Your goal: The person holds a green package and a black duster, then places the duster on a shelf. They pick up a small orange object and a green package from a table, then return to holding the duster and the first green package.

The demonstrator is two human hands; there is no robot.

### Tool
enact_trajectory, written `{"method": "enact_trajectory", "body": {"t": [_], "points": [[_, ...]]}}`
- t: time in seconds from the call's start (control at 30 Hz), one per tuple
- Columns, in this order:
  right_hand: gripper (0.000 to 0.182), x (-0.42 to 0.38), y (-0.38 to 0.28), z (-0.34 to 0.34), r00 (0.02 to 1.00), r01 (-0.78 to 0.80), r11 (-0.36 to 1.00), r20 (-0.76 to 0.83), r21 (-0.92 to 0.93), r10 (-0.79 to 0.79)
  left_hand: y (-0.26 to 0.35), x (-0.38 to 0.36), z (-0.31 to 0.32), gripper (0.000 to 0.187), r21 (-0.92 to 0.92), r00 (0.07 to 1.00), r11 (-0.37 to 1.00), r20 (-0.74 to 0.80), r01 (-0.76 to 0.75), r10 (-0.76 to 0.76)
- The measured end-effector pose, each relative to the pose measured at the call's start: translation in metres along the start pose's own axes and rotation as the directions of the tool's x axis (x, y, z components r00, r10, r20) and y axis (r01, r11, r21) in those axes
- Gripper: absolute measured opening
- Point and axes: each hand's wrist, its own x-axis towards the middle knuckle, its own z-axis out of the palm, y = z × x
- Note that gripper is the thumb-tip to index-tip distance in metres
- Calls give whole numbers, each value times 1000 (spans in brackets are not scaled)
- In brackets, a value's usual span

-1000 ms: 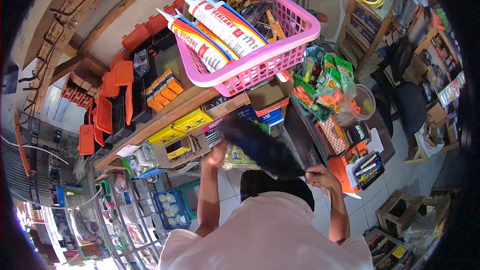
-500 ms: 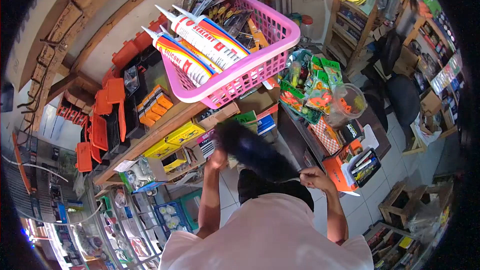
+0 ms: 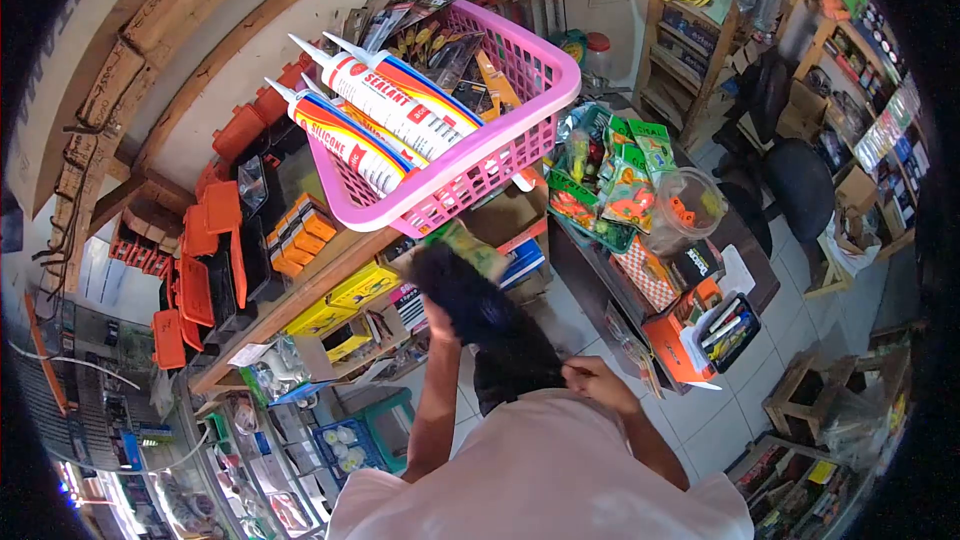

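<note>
A dark, fluffy feather duster (image 3: 475, 305), blurred by motion, slants in front of my body, its thick end up and to the left. Its narrow end runs down to my right hand (image 3: 598, 382), whose fingers are closed around it near my waist. Against the duster's left side is my left hand (image 3: 442, 322); its fingers are mostly hidden behind the dark feathers. Just beyond the thick end stands a wooden shelf with yellow boxes (image 3: 362, 285). Above it, a pink basket (image 3: 455, 185) holds sealant tubes (image 3: 400, 100) and packaged tools.
Orange toolboxes (image 3: 222, 210) line the counter at left. On the right, a dark table carries seed packets (image 3: 630, 180), a clear plastic tub (image 3: 688, 208) and a black tray of pens (image 3: 730, 332). A black chair (image 3: 800, 190) stands farther right. Glass display shelves fill the lower left.
The duster and my right hand have shifted left and slightly down. My left hand stays beside the duster. The whole view has also shifted a little.
</note>
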Motion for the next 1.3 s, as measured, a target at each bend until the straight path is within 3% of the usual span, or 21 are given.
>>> {"method": "enact_trajectory", "body": {"t": [0.03,0.07,0.1,0.13,0.17,0.23,0.33,0.37,0.4,0.47,0.5,0.63,0.77,0.83,0.97,1.07,1.1,1.13,1.17,1.23,1.3], "points": [[32,-3,7,-10,1000,-1,1000,0,0,1,-12,32,-40,71,311,987,937,71,-160,145],[32,-8,14,-20,1000,-9,998,14,-58,10,4,25,-18,71,310,987,938,69,-158,143],[32,-10,22,-26,999,-19,993,26,-117,22,19,11,5,67,-124,995,992,94,-30,42],[32,-10,21,-27,999,-23,993,23,-116,26,35,-1,32,64,-528,986,841,159,119,-40],[32,-8,19,-28,999,-21,989,21,-148,25,33,-10,47,64,-528,986,840,161,124,-45],[32,-1,8,-23,1000,-24,984,14,-177,27,19,-30,78,63,-508,969,832,21,224,-248],[28,14,-17,-7,993,-68,994,-97,-90,59,33,-47,141,60,-447,933,834,1,322,-359],[27,20,-15,-6,994,-51,994,-101,-101,41,25,-43,130,61,-459,940,823,90,333,-330],[27,23,-14,-5,994,-32,993,-104,-112,20,28,-41,125,61,-459,940,824,84,332,-331],[27,15,-9,-7,994,-27,990,-105,-140,12,50,-26,122,61,-511,985,842,82,174,-153],[26,9,-5,-11,994,-18,985,-109,-172,-1,69,-18,120,67,-439,984,889,-52,130,-170],[26,-11,16,-29,996,-61,991,-64,-121,54,103,-7,100,73,-361,992,926,-10,111,-123],[29,-5,6,-28,990,-123,982,-90,-140,111,55,-25,105,68,-349,981,930,-101,119,-163],[32,8,-3,-25,996,-46,995,-78,-83,39,17,-47,103,60,-347,944,890,-39,296,-329],[35,21,-17,-28,994,-110,984,25,142,107,33,-64,131,54,-484,851,729,68,484,-520],[34,8,-2,-34,989,-145,972,57,183,137,60,-47,113,50,-511,888,763,-1,396,-460],[34,1,6,-37,989,-146,973,62,179,137,57,-38,87,50,-234,965,937,21,260,-263],[33,-5,10,-40,983,-177,971,83,161,166,67,-33,85,49,55,993,997,99,62,-68],[33,-7,13,-42,975,-209,967,105,143,195,73,-32,85,49,55,994,997,91,58,-62],[30,-10,11,-41,969,-237,957,111,170,220,88,-29,90,50,-468,966,847,64,250,-250],[27,-9,7,-40,963,-264,944,107,200,247,74,-42,91,52,-427,943,852,7,303,-332]]}}
